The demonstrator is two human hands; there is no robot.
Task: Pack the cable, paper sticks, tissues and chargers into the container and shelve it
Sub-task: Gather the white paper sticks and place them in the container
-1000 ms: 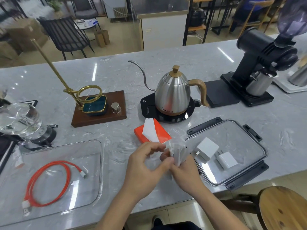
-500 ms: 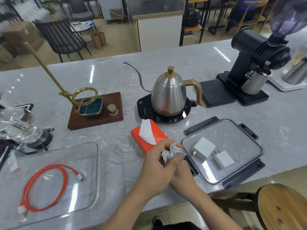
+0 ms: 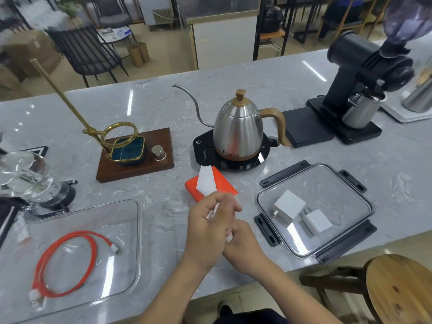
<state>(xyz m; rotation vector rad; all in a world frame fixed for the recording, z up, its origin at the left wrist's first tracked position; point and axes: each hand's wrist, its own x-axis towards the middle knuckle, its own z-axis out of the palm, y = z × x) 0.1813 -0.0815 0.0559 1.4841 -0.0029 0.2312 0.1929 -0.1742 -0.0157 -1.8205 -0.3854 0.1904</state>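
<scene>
My left hand point(image 3: 208, 226) and my right hand point(image 3: 245, 244) are pressed together at the counter's front edge, both curled round a bundle of white paper sticks point(image 3: 214, 212) whose ends poke out between the fingers. Just behind them lies an orange tissue pack point(image 3: 219, 186) with a white tissue sticking up. The clear container point(image 3: 138, 230) sits at the front left and holds the coiled orange cable point(image 3: 67, 260). To the right lies the clear lid point(image 3: 336, 190) with black clips, carrying two white chargers point(image 3: 288, 206).
A steel gooseneck kettle point(image 3: 238, 129) on a black base stands behind the tissues. A wooden stand with a brass ring point(image 3: 133, 155) is at the back left, a glass vessel point(image 3: 21, 174) far left, a black grinder point(image 3: 364, 90) back right. A wooden stool point(image 3: 402, 291) stands below the counter.
The loose spread of white sticks has been gathered tight between both hands, which have closed together and dropped slightly toward the counter edge.
</scene>
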